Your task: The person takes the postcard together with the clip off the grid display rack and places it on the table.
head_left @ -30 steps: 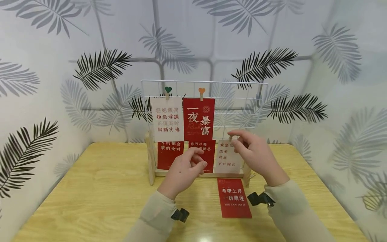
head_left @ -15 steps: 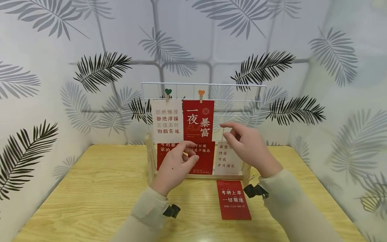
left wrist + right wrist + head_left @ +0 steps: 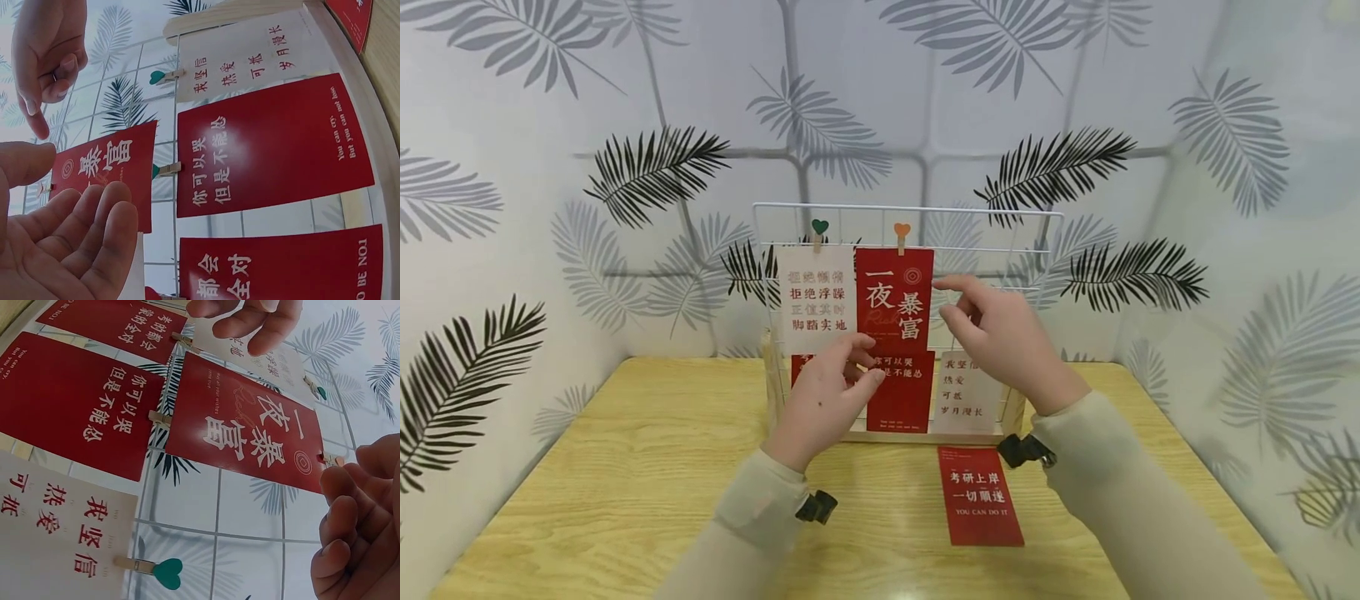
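Note:
My left hand (image 3: 823, 392) hovers before the lower left of a white wire grid rack (image 3: 1000, 212), fingers loosely bent, holding nothing. It partly covers a lower red card (image 3: 801, 368). Close to the right edge of the upper red card (image 3: 891, 292) is my right hand (image 3: 1003, 333), thumb and index finger apart; whether a fingertip touches the card I cannot tell. An orange heart clip (image 3: 902, 229) holds that card's top. Left of it hangs a white card (image 3: 812, 287) under a green heart clip (image 3: 820, 227).
Along the rack's lower row hang a middle red card (image 3: 901, 400) and a white card (image 3: 966, 392), whose green heart clip (image 3: 167, 574) shows in the right wrist view. A loose red card (image 3: 979, 500) lies on the wooden table (image 3: 625, 467) before the rack.
My right hand has moved left and up, from above the lower white card to the upper red card's edge. My left hand has shifted left and slightly up. The cards have stayed put.

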`<state>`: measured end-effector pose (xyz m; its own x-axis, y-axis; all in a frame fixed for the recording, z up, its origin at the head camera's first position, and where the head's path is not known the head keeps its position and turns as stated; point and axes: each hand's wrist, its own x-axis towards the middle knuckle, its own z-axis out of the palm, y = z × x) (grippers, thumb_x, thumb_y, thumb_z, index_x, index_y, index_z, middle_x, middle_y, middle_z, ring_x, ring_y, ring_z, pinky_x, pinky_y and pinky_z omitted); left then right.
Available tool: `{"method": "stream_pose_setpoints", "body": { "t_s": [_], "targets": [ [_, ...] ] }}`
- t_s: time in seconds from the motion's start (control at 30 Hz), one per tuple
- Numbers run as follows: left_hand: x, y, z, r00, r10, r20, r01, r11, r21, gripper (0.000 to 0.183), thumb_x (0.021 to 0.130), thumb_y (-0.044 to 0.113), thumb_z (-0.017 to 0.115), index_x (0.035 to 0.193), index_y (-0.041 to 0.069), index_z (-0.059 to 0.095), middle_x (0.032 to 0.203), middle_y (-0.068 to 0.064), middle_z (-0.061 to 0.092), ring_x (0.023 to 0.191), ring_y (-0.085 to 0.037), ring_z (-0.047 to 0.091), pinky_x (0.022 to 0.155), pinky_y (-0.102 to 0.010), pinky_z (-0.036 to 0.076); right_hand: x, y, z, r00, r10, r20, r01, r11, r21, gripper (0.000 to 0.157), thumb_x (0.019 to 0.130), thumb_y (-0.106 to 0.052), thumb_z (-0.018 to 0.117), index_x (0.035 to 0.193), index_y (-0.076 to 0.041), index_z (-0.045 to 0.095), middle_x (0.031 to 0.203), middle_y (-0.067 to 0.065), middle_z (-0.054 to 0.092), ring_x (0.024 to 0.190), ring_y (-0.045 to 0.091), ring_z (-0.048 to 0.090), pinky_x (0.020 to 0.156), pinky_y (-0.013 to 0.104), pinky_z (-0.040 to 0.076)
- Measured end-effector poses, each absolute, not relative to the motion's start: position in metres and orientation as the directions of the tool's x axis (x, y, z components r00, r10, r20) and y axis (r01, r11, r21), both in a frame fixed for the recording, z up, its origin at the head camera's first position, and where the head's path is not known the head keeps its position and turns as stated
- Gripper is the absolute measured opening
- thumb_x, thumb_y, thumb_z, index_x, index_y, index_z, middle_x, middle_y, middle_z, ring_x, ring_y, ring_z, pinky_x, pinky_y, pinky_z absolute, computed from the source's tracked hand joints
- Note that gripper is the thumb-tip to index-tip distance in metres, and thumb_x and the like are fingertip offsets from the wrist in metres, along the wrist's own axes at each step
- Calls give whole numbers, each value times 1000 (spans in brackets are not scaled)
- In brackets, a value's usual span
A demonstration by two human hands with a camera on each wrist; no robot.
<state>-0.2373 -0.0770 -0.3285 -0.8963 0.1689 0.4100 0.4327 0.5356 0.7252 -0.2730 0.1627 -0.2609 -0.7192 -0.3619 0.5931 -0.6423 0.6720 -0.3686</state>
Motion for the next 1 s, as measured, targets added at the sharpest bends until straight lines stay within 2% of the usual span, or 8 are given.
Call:
{"method": "stream_pose_setpoints", "body": {
  "t_s": [0.07,0.33,0.57,0.77,1.0],
  "targets": [
    [-239,-79,-327,-895,172,412,436,535,724,39,99,26,67,134,12,57,115,-6,65,94,-17,61,85,-40,53,-274,162,-257,-731,-363,578,-632,681,-370,36,103,-27,57,138,-19,61,71,-3,54,57,16,49,53,35,45],
    [-247,-84,-318,-880,190,436,463,549,695,39,99,25,66,133,11,56,112,-3,63,94,-18,61,85,-39,53,-277,156,-242,-718,-391,576,-637,702,-317,36,104,-27,56,138,-17,61,71,-2,54,56,16,50,55,34,45],
    [-250,-91,-310,-877,203,436,465,590,661,39,100,25,65,135,10,54,116,-6,62,98,-18,61,89,-39,53,-275,151,-234,-718,-399,570,-644,691,-328,38,104,-29,56,140,-18,59,72,-2,55,50,15,51,58,35,45],
    [-252,-93,-303,-874,215,436,467,618,632,40,100,24,65,135,10,53,115,-7,62,99,-19,62,89,-39,54,-278,145,-228,-704,-391,593,-649,693,-314,37,103,-27,59,138,-18,61,73,-1,56,59,16,50,59,34,44],
    [-257,-95,-296,-879,201,433,456,622,637,43,99,25,66,137,9,53,113,-4,60,98,-19,63,88,-39,54,-283,140,-219,-702,-391,596,-639,714,-284,38,103,-27,58,140,-18,60,73,-1,57,58,17,49,57,35,44]
  ]
}}
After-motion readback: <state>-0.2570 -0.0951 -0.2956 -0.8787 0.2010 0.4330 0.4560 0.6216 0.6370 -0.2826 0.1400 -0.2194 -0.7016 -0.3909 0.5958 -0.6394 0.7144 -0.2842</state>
